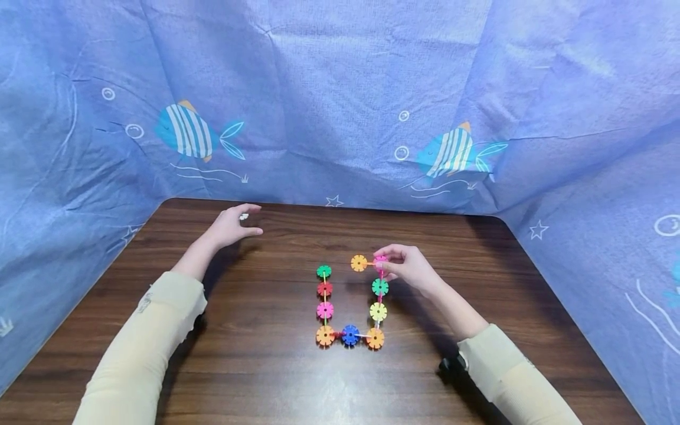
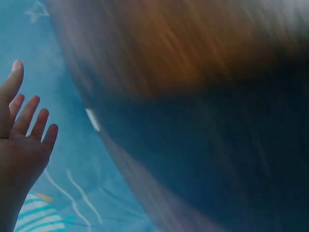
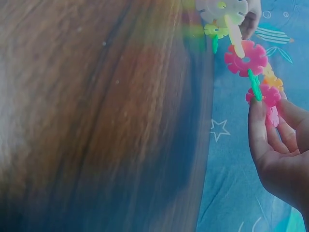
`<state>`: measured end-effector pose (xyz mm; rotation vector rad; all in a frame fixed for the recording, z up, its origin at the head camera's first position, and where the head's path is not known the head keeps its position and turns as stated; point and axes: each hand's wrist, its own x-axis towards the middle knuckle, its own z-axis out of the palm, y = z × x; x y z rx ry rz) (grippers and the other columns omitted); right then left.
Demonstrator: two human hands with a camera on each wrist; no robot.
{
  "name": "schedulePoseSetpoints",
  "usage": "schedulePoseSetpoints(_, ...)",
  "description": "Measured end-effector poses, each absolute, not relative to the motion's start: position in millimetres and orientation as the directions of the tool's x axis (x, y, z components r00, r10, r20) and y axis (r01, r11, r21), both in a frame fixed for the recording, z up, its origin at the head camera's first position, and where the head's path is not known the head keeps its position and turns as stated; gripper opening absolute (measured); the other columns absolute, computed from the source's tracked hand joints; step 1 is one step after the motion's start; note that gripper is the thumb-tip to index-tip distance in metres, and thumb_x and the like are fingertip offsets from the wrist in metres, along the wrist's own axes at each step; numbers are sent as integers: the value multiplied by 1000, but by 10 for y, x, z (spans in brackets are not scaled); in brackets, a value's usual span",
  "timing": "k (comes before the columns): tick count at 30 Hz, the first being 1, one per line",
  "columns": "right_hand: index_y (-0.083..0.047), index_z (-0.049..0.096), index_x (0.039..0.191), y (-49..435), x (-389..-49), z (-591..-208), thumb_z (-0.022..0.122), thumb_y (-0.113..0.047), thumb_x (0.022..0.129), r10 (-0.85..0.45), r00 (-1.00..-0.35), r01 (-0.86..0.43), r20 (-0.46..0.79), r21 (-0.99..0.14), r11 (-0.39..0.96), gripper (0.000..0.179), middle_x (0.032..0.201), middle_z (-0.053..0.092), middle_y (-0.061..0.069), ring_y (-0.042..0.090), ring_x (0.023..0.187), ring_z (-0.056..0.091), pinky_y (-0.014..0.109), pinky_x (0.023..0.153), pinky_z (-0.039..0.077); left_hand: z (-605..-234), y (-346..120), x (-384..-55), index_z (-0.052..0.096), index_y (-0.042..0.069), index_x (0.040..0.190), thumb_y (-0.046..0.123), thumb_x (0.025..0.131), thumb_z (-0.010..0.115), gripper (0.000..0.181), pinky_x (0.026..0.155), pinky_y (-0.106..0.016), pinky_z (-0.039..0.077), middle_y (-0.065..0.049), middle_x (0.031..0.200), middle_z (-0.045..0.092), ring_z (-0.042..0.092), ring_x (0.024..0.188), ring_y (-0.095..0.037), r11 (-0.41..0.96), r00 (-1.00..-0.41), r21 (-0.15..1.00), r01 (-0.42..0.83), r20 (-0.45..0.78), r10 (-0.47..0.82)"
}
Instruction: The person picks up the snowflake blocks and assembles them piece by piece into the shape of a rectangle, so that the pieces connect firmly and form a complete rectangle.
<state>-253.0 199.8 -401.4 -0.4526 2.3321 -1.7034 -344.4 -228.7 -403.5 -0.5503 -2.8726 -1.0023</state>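
A U-shaped chain of coloured notched plastic discs stands over the wooden table, with an orange disc (image 1: 359, 263) jutting inward at its upper right end. My right hand (image 1: 411, 268) pinches the pink disc (image 1: 380, 262) at that corner between thumb and fingers; the right wrist view shows the pink disc (image 3: 268, 96) at the fingertips. Below it run a green disc (image 1: 379, 287) and a yellow disc (image 1: 378, 311). The left side ends in a dark green disc (image 1: 324, 271). My left hand (image 1: 231, 226) is apart from the chain, fingers spread, palm bare in the left wrist view.
A small white patch (image 1: 244, 216) shows beside the left fingers; what it is I cannot tell. The brown wooden table (image 1: 265, 378) meets a blue fish-print cloth (image 1: 329, 106) at its back edge. A dark object (image 1: 450, 369) sits under the right wrist.
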Motion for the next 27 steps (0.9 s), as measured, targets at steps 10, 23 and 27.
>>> schedulePoseSetpoints(10, 13, 55, 116, 2021, -2515, -4078, 69, -9, 86, -385, -922, -93, -29, -951, 295, 40, 100, 62, 36, 18, 70, 67, 40, 67, 57, -4251, -2496, -3540, 36, -1, 141, 20, 85, 70, 68, 107, -57, 26, -31, 142, 35, 30, 132, -47, 832, -962, 506, 228, -12, 271)
schedulePoseSetpoints(23, 12, 56, 115, 2034, -2480, -4025, 68, -8, 86, -386, -922, -96, -32, -946, 309, 38, 97, 64, 32, 21, 69, 66, 46, 68, 56, -4287, -2493, -3561, 36, -9, 138, 18, 83, 72, 71, 110, -55, 21, -33, 135, 41, 27, 133, -47, 833, -955, 487, 264, 12, 295)
schedulePoseSetpoints(27, 13, 56, 116, 2043, -2491, -4019, 68, -9, 87, -390, -920, -99, -35, -943, 317, 38, 97, 63, 32, 20, 70, 66, 47, 69, 56, -4274, -2505, -3568, 44, -7, 133, 11, 78, 76, 65, 104, -52, 30, -24, 114, 57, 46, 118, -40, 793, -948, 537, 287, 41, 315)
